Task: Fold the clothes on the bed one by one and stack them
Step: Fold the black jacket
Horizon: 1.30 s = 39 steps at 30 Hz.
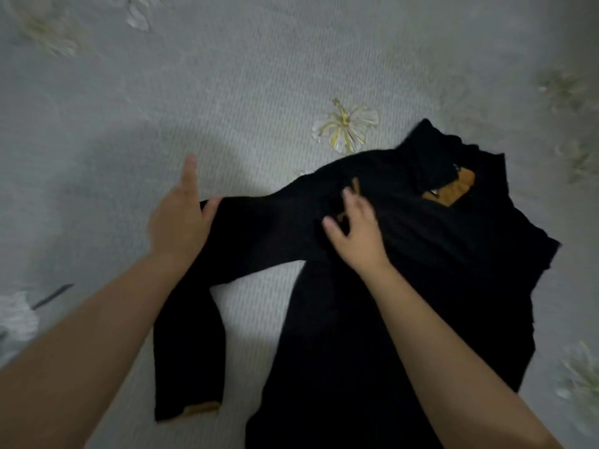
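On the grey bedspread (227, 76), printed with pale flowers, your black garment (421, 254) lies spread out, its body running from the high collar at the upper right down toward the bottom edge of the view. At the far left a white flower print (16, 314) sits beside your forearm. Moving right, your left hand (180, 218) rests at the bend of the long sleeve (259, 234); its grip is spread, the index finger straight and pointing away from you, the thumb pressing on the sleeve's upper edge. Below that hand the sleeve turns and hangs toward you, ending in a cuff (201, 409) that shows a strip of tan lining. Further right, another flower print (345, 126) lies just beyond the garment's shoulder. Your right hand (356, 228) lies on the chest of the garment where the sleeve joins it, fingers loosely curved and apart, fingertips touching the fabric; you cannot tell whether they pinch any cloth. To the right of it, a tan patch of lining (450, 191) shows at the collar opening. More blurred flower prints mark the bedspread's right edge.
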{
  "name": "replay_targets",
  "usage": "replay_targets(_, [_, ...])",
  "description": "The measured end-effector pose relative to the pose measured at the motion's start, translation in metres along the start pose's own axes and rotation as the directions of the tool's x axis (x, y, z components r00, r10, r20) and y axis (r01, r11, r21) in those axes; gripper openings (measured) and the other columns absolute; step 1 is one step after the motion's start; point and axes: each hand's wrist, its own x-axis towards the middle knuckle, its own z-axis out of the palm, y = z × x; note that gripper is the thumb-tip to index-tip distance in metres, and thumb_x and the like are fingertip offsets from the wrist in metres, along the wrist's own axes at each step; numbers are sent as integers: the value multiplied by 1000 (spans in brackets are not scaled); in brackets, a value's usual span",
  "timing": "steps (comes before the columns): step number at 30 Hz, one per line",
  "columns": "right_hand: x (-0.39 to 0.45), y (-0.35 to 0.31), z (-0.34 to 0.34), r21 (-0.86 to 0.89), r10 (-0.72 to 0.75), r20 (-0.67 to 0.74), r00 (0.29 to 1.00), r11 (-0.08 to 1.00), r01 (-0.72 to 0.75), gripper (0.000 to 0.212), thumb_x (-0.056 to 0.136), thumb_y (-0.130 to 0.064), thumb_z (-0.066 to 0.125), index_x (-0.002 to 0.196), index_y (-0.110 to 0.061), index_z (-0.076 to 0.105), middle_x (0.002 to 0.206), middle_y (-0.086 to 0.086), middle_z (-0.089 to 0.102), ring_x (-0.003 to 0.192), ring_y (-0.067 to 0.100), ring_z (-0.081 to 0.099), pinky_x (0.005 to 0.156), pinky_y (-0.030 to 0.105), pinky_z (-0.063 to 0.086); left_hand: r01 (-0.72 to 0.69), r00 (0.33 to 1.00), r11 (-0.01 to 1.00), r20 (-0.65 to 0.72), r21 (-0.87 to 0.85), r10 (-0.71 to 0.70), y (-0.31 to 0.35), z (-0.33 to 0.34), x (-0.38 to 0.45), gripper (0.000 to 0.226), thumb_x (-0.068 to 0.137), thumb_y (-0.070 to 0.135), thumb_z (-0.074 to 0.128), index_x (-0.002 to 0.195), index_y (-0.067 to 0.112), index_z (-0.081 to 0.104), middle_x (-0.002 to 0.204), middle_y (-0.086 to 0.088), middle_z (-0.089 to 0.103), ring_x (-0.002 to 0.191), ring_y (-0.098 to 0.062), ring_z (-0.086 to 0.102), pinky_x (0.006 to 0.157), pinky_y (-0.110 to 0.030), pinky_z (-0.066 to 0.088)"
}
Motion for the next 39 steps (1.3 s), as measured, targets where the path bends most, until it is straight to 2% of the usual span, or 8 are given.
replay_targets(4, [-20, 3, 15, -37, -80, -30, 996, 996, 78, 69, 82, -52, 35, 137, -10, 39, 145, 18, 32, 133, 24, 30, 108, 41, 29, -8, 1000, 986, 8, 166, 6, -41, 1, 11, 73, 87, 50, 30, 146, 9, 15, 126, -33, 44, 112, -45, 43, 97, -51, 30])
replay_targets(7, [-28, 11, 14, -103, -82, -166, 983, 993, 65, 71, 84, -49, 32, 138, -4, 36, 145, 24, 30, 134, 30, 26, 107, 48, 24, 249, 968, 969, 9, 5, -249, -55, 12, -47, 69, 93, 42, 40, 146, 6, 14, 139, -31, 32, 127, -45, 31, 106, -53, 22])
replay_targets(11, [-25, 20, 16, -182, 127, 1, 992, 975, -124, 89, 72, -63, 6, 147, -15, 11, 155, 7, 9, 143, 25, 0, 113, 47, -2, 320, 946, 937, -6, -142, -324, -43, 31, -112, 80, 83, 52, 28, 141, -3, 25, 140, -29, 34, 127, -44, 35, 106, -52, 22])
replay_targets(20, [-31, 40, 9, -11, 72, 82, 994, 997, -71, 84, 76, -60, 11, 146, -13, 9, 153, 4, 17, 142, 20, 9, 114, 34, 0, 357, 883, 761, -71, -542, -464, -20, 35, -91, 61, 95, 4, 42, 146, 17, 12, 140, -12, 42, 121, -7, 39, 100, -15, 23])
replay_targets(25, [-48, 63, -25, 244, 101, -20, 995, 965, -93, 64, 91, -38, 28, 146, -14, 8, 150, -3, 19, 138, 11, 17, 108, 23, 15, 208, 933, 737, -96, -644, -348, 32, 15, -69, 65, 95, 16, 46, 146, 24, 6, 133, -10, 49, 114, -1, 41, 89, -2, 23])
replay_targets(31, [-93, 120, -90, 423, 254, -149, 956, 890, -171, 52, 98, -28, 33, 145, -14, 14, 145, -7, 25, 129, 1, 22, 105, 19, 19, -127, 991, 700, -113, -703, 66, 177, 33, -54, 69, 89, 1, 51, 133, 37, 12, 135, -7, 45, 116, -1, 45, 86, 4, 31])
replay_targets(36, [-142, 187, -144, 466, 461, -294, 837, 834, -296, 53, 92, -31, 37, 139, -5, 35, 141, 11, 41, 128, 16, 37, 100, 22, 25, -366, 757, 670, 212, -646, 618, 299, 94, -105, 69, 75, 4, 50, 140, 3, 27, 132, 5, 32, 125, 2, 24, 100, 1, 12])
replay_targets(39, [-158, 210, -155, 402, 465, -289, 837, 852, -334, 61, 81, -36, 35, 127, 0, 49, 126, 17, 53, 119, 30, 48, 93, 26, 32, -288, 842, 771, 234, -569, 487, 299, 117, -120, 61, 78, 15, 46, 136, 0, 35, 136, -11, 43, 126, -13, 32, 107, -11, 14])
